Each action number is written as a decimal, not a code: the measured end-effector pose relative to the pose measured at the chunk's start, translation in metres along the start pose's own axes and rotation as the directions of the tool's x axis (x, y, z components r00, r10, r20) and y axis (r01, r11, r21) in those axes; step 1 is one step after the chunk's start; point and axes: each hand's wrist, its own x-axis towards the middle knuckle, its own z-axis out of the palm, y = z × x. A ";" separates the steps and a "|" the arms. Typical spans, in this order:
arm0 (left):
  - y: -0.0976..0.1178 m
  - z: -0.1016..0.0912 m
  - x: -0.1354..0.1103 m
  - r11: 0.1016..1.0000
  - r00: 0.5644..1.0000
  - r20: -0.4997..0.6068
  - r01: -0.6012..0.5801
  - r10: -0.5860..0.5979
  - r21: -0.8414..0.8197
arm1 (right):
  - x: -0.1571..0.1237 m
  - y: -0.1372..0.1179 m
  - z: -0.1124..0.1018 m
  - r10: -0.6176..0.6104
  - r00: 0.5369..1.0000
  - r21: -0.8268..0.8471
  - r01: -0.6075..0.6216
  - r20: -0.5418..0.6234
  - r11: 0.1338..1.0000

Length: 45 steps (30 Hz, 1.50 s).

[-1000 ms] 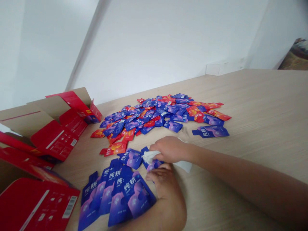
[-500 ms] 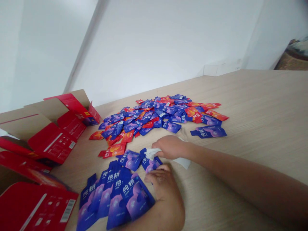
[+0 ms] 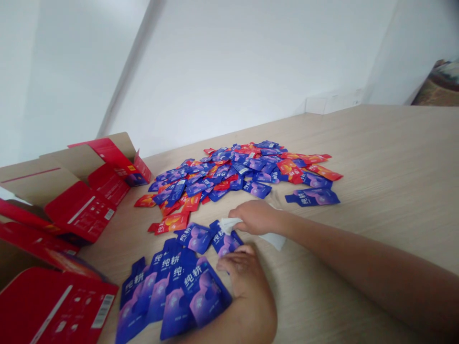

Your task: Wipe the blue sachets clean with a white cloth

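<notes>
A blue-purple pouch (image 3: pixel 226 242) with white lettering lies flat on the table between my hands. At its lower edge, my left hand (image 3: pixel 239 264) has its fingers curled over and holds it; the fingertips are partly hidden. My right hand (image 3: pixel 255 217) pinches a white tissue (image 3: pixel 230 224) against the pouch's upper part. More of the tissue hangs out under the right wrist. Just left lies another blue pouch (image 3: pixel 195 237). Several blue pouches (image 3: pixel 179 286) overlap in a fanned row, partly behind my left forearm.
A heap of blue and red-orange pouches (image 3: pixel 222 172) spreads over the wooden table (image 3: pixel 376 191) beyond my hands. A single blue pouch (image 3: pixel 312 196) lies to its right. Open red cartons (image 3: pixel 77 210) line the left side. A white box (image 3: pixel 333 102) stands by the wall.
The view has shifted slightly. My right hand and the tissue have moved a little up the pouch. My left hand stays at its lower edge.
</notes>
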 end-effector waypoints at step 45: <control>0.005 0.004 0.002 0.998 1.000 0.003 -0.021 0.021 0.051 | 0.001 -0.002 0.006 0.007 0.999 -0.019 -0.006 0.049 1.000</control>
